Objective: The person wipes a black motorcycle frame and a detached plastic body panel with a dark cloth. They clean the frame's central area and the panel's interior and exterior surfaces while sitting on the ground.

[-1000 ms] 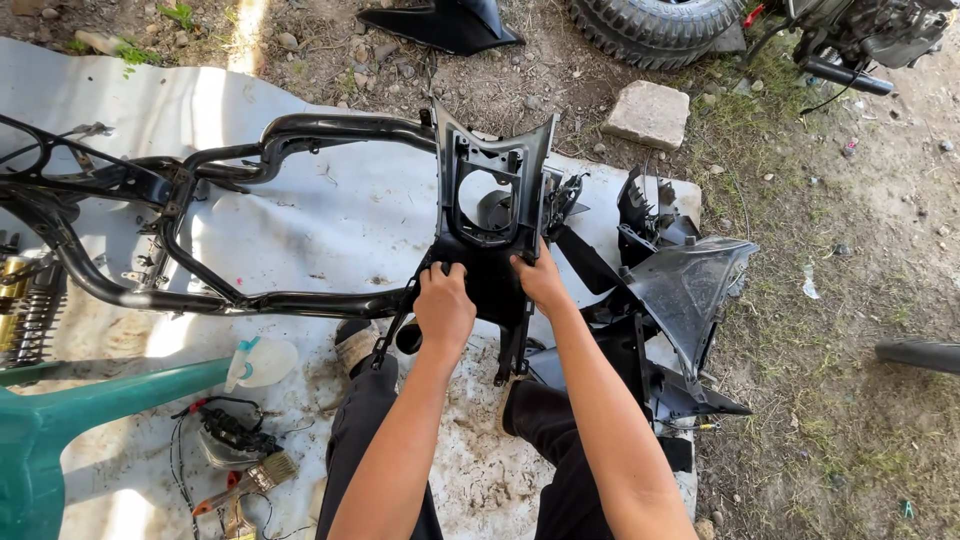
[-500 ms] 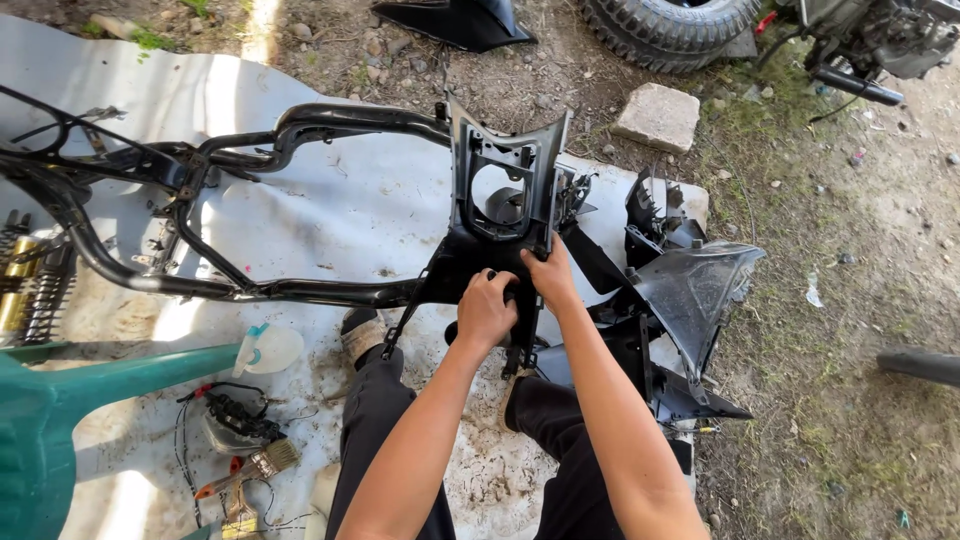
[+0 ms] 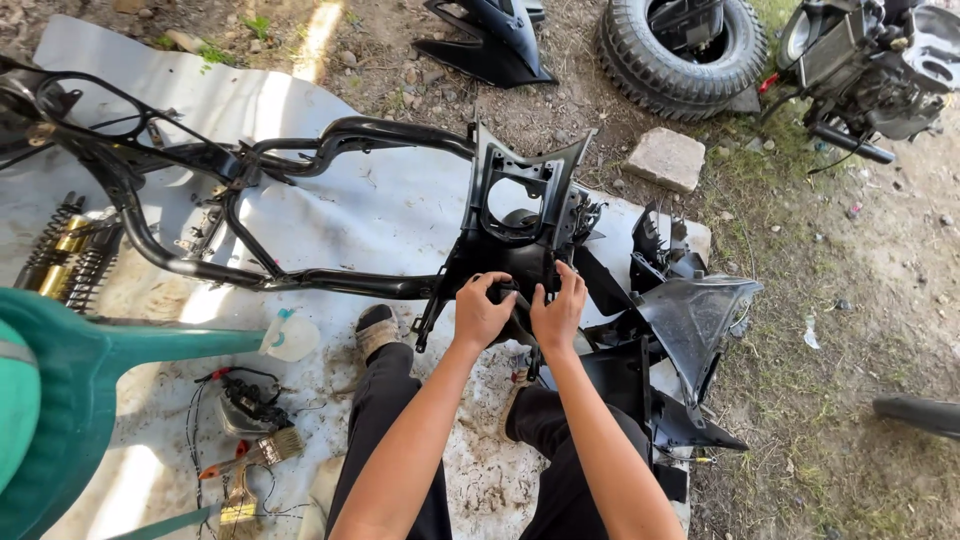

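A black scooter frame [image 3: 300,215] lies on a pale tarp [image 3: 390,215]. At its front end stands a black plastic panel [image 3: 525,215] with a round opening. My left hand [image 3: 482,310] and my right hand [image 3: 560,312] sit side by side at the lower part of that panel, both curled around a small black part [image 3: 510,296] there. What exactly the fingers hold is partly hidden. My legs in black trousers [image 3: 385,420] stretch under the frame.
Loose black fairing pieces [image 3: 690,320] lie right of my hands. A stone block [image 3: 666,158], a tyre [image 3: 685,45] and an engine [image 3: 870,60] lie beyond. A green plastic chair [image 3: 70,400], shock springs [image 3: 62,250], a brush [image 3: 255,455] and wiring [image 3: 245,400] are at left.
My view has shifted a little. Both hands slid slightly lower on the panel and drew closer together; the frame has not moved.
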